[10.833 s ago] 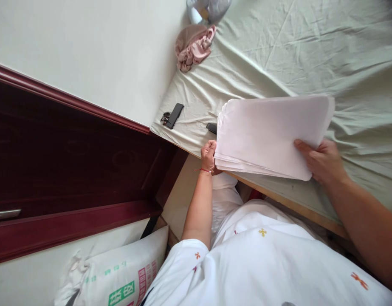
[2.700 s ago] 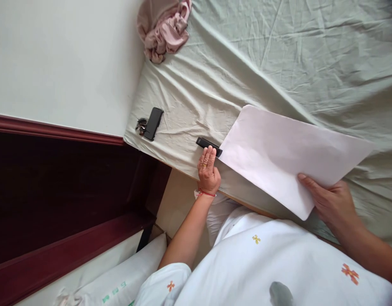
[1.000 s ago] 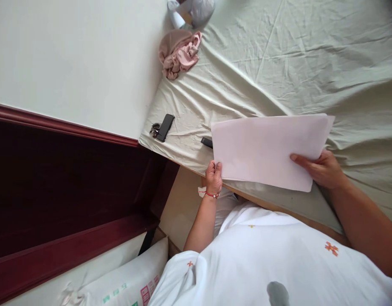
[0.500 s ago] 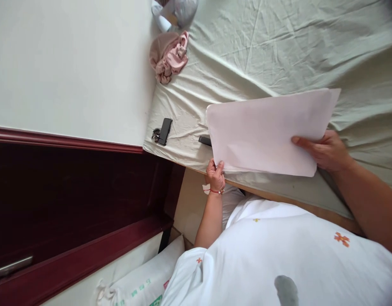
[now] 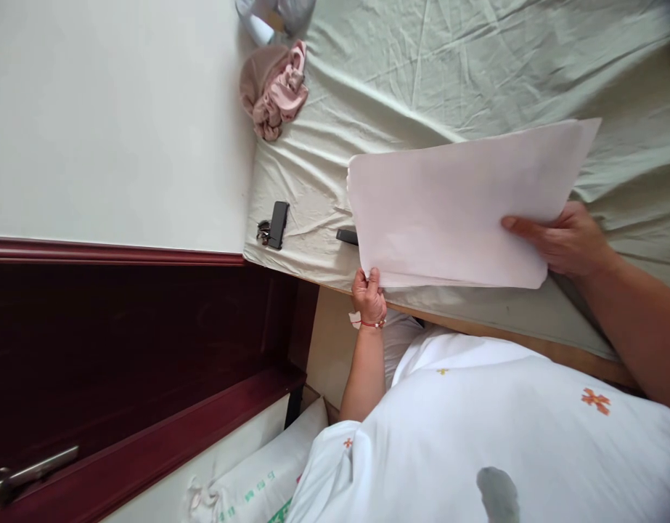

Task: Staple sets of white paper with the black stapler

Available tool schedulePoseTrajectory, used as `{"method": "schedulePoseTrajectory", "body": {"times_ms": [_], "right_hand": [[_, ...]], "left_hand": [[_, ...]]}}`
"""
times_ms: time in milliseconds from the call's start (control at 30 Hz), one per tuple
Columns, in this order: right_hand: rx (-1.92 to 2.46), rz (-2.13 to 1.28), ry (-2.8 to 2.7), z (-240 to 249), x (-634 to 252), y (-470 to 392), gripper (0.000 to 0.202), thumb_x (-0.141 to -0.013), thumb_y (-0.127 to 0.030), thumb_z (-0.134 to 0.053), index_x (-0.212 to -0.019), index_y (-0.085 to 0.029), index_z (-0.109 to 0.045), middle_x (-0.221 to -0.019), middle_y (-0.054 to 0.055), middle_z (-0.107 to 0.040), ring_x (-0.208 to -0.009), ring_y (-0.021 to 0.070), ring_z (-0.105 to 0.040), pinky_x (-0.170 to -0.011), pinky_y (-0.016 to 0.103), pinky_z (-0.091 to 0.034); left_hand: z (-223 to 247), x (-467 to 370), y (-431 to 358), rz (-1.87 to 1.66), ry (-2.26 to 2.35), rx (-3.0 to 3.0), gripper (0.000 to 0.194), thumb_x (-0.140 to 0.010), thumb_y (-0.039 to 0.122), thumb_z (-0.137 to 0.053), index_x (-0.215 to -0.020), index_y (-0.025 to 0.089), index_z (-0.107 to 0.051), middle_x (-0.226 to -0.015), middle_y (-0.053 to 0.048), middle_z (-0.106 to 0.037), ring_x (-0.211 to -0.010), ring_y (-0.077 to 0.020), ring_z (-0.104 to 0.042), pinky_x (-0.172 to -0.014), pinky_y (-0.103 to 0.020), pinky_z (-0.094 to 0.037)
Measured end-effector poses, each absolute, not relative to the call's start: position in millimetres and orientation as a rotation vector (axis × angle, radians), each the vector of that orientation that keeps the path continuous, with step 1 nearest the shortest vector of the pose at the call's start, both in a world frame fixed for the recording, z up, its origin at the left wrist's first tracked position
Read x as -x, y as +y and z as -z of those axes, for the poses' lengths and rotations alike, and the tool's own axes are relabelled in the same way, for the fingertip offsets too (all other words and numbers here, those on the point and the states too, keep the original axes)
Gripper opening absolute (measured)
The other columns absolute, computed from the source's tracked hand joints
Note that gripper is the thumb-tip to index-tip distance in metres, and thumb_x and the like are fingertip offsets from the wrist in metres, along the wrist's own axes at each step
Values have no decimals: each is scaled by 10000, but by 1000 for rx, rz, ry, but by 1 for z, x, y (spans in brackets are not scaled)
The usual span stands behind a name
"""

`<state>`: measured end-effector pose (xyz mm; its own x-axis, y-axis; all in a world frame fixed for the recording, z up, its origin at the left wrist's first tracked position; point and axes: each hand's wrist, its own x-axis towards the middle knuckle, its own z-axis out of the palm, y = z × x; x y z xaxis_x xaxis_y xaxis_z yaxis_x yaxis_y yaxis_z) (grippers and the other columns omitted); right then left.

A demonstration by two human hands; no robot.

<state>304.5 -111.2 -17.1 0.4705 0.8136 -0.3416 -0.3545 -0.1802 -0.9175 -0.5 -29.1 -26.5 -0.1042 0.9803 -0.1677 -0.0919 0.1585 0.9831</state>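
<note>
Several stacked white sheets of paper (image 5: 454, 211) with rounded corners are held above the pale green bedsheet (image 5: 389, 73). My left hand (image 5: 369, 296) pinches their lower left corner, thumb on top; a red string bracelet is on that wrist. My right hand (image 5: 568, 240) grips the right side, its thumb lying on the top face and its fingers hidden underneath. At the upper right, one sheet's corner sticks out past the others. A dark object (image 5: 346, 237) shows partly from under the stack's left edge.
A black phone-like object (image 5: 279, 224) lies beside keys (image 5: 263, 232) near the cloth's left corner. Pink cloth (image 5: 274, 91) and a plastic bag (image 5: 294, 16) lie farther back. A dark red wooden panel (image 5: 122, 327) stands left, with a white sack (image 5: 258, 465) below.
The paper stack's right side has risen and moved slightly farther away, along with my right hand. Both hands keep their hold. The camera view has shifted a little.
</note>
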Motion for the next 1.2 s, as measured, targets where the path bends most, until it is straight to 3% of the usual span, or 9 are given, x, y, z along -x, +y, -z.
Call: {"method": "schedulePoseTrajectory", "body": {"times_ms": [100,233,467,567,733,933,1067,1200], "right_hand": [[1372,-1098,-459,17,-304,-111,421,-632,-394,-897,-933,-127,-770,-1059,80,-774,-880,166,-700,-835,356,-589],[1349,-1092,-475,18,-305,-110,391,-649,-379,-888,-932,-136,-772,-1070,70,-776,-894,160,-703,-847,347,-583],[1326,-1051,-472,19,-304,-110,375,-673,-350,-879,-939,-113,-762,-1093,98,-765,-913,164,-698,-871,360,-572],[1314,-1044,-476,17,-303,-110,370,-680,-339,-876,-943,-106,-760,-1097,102,-764,-911,162,-697,-881,366,-568],[1300,-1032,-442,16,-303,-109,362,-660,-357,-890,-942,-167,-767,-1109,66,-767,-952,185,-702,-931,406,-575],[1315,-1050,-439,17,-303,-109,336,-650,-394,-896,-913,-223,-778,-1117,48,-768,-982,219,-710,-976,441,-579],[1338,-1095,-434,16,-305,-110,352,-639,-413,-898,-917,-229,-786,-1105,43,-772,-957,216,-712,-959,442,-589],[1409,-1155,-511,15,-309,-113,374,-638,-470,-887,-901,-221,-792,-1067,46,-778,-917,220,-709,-910,452,-610]], "left_hand": [[25,2,-30,-1191,1296,-1009,336,-728,493,-790,-877,227,-646,-815,1,-666,-722,-95,-622,-635,-201,-470],[22,4,-30,-1172,1269,-1011,329,-663,438,-824,-827,218,-643,-702,17,-592,-557,-71,-492,-479,-200,-353],[21,0,-29,-1190,1233,-943,338,-691,440,-838,-826,214,-626,-653,48,-534,-538,-49,-482,-491,-177,-361],[23,2,-29,-1212,1207,-919,341,-706,444,-833,-757,207,-593,-586,65,-445,-478,-43,-392,-448,-189,-307],[23,4,-28,-1225,1218,-867,404,-643,387,-895,-782,201,-564,-593,88,-419,-459,-17,-368,-447,-154,-302],[22,1,-28,-1227,1210,-841,477,-657,492,-875,-680,192,-505,-546,91,-357,-433,-23,-343,-429,-168,-277],[23,1,-27,-1271,1217,-840,440,-683,542,-837,-700,196,-565,-584,60,-496,-542,-68,-517,-556,-197,-414],[22,4,-24,-1311,1189,-833,547,-719,720,-707,-897,204,-685,-853,-30,-697,-835,-164,-666,-786,-294,-508]]}}
